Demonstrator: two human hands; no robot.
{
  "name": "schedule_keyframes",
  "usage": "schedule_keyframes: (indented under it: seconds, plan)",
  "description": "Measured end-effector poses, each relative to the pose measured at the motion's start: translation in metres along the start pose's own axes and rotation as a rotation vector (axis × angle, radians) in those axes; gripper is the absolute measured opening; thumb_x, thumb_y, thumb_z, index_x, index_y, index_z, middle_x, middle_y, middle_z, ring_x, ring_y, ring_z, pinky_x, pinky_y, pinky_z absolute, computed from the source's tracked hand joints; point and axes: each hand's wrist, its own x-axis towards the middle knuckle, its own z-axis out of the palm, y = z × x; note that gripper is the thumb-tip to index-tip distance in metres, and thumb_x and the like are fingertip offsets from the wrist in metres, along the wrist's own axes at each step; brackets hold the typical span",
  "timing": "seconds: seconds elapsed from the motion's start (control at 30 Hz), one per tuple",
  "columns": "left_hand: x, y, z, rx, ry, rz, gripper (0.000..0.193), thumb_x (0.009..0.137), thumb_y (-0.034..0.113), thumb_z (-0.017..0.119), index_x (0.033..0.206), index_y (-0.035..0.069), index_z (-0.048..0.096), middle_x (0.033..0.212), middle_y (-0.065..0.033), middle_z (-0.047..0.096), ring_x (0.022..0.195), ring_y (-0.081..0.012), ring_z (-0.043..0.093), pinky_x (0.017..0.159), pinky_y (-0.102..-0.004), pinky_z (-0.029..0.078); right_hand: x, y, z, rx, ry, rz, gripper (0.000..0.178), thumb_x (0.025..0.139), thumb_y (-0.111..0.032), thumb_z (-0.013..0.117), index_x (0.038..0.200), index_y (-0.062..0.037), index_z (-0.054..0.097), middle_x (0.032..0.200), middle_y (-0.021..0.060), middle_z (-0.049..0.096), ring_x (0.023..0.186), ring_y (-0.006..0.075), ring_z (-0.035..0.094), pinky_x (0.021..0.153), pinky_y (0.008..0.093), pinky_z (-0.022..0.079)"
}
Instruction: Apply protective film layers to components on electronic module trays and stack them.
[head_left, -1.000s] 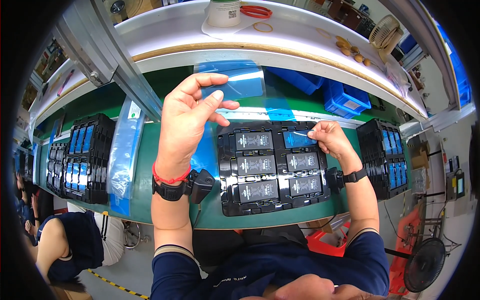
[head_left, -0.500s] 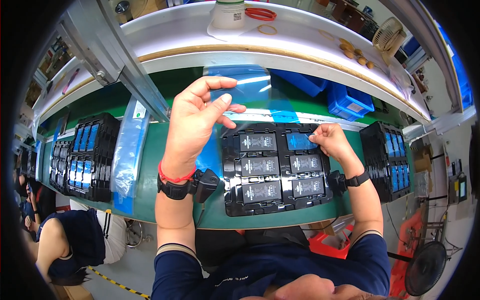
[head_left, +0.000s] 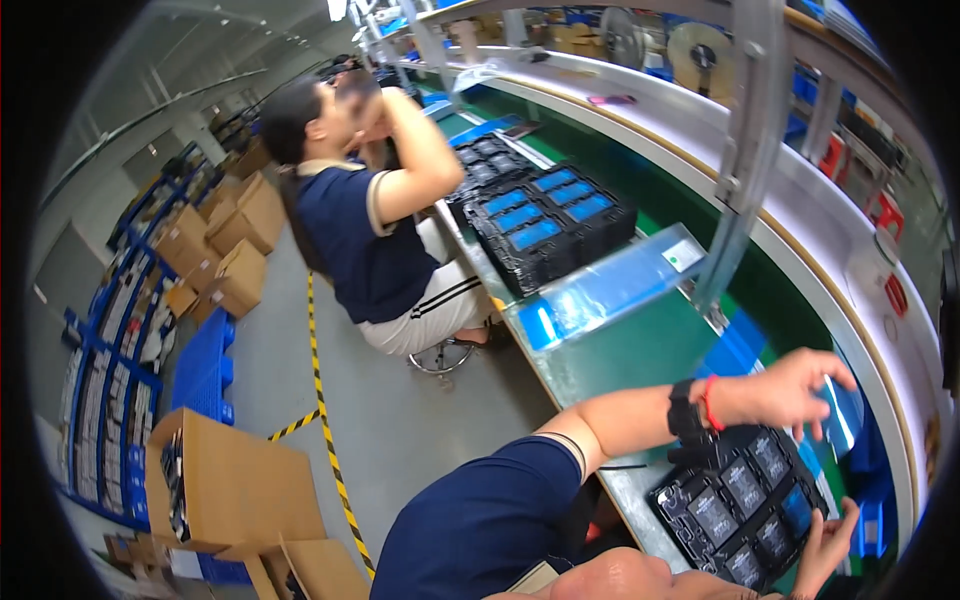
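Note:
My left hand (head_left: 790, 392) is raised beyond the black tray (head_left: 668, 500), its fingers bent around the edge of a clear, bluish plastic film sheet (head_left: 845, 415); motion blurs the fingertips. Several flat black battery packs (head_left: 743, 487) lie in the tray's slots. One of them, at the right side of the tray, carries a blue film piece (head_left: 796, 508). Beside that pack is my right hand (head_left: 826, 545), fingers apart, with nothing seen in it. Part of this hand is cut off by the dark rim of the picture.
A blue plastic bag (head_left: 610, 290) lies on the green bench, near stacked black trays (head_left: 520, 270) with blue-filmed packs. A co-worker (head_left: 350, 230) sits farther left along it. A metal post (head_left: 745, 160) rises by the shelf. Cardboard boxes (head_left: 245, 490) stand on the floor.
The view has swung far to the left, bringing the co-worker and floor into sight. My right hand's fingers have let go of the blue film on the battery pack.

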Motion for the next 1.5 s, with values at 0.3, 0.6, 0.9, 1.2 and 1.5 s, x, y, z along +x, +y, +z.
schedule_keyframes:
  seconds: [0.3,0.6,0.9,1.2,1.5]
  plan:
    - [-0.019,-0.025,0.042,0.011,-0.302,0.178,0.062,0.073,-0.012,0.049,0.131,-0.002,0.029,0.083,-0.0154,0.063,0.065,-0.0191,0.065,0.052,-0.0301,0.051,-0.019,-0.07,-0.023,0.448,-0.189,0.229,0.05,0.084,-0.003,0.063,0.128,-0.0002,0.039,0.096,0.0146,0.06,0.075,0.0159,0.059,0.06,0.0259,0.05]
    - [-0.025,-0.025,0.045,0.37,-0.374,0.22,0.069,0.07,-0.006,0.055,0.134,-0.001,0.03,0.071,-0.0181,0.063,0.07,-0.0295,0.064,0.063,-0.0343,0.045,-0.033,-0.101,-0.027,0.325,0.067,0.069,0.031,0.082,-0.008,0.067,0.109,-0.0007,0.055,0.088,0.0146,0.058,0.069,0.0206,0.056,0.058,0.0313,0.046]
    - [-0.031,-0.024,0.05,0.318,-0.301,0.333,0.05,0.07,0.004,0.063,0.119,0.001,0.051,0.068,-0.0141,0.063,0.067,-0.0297,0.063,0.057,-0.0362,0.044,-0.034,-0.116,-0.048,0.087,0.062,-0.145,0.015,0.081,-0.012,0.068,0.092,-0.0025,0.067,0.078,0.014,0.054,0.067,0.0251,0.052,0.06,0.0365,0.042]
    - [-0.024,-0.035,0.056,0.304,-0.348,0.345,0.018,0.068,0.01,0.069,0.084,0.003,0.069,0.075,-0.0097,0.067,0.065,-0.0201,0.064,0.057,-0.0308,0.047,-0.042,-0.113,-0.043,0.255,0.21,-0.267,0.009,0.079,0.001,0.066,0.085,0.0054,0.061,0.073,0.0109,0.056,0.064,0.0208,0.052,0.059,0.0303,0.043]
    - [-0.027,-0.031,0.056,0.554,-0.3,0.457,0.02,0.067,0.023,0.072,0.069,0.003,0.068,0.059,-0.0106,0.062,0.055,-0.0268,0.06,0.048,-0.0339,0.044,-0.044,-0.029,-0.042,0.334,0.295,-0.81,0.004,0.08,0.001,0.063,0.081,0.0042,0.06,0.074,0.0127,0.058,0.065,0.0241,0.054,0.063,0.0323,0.045]
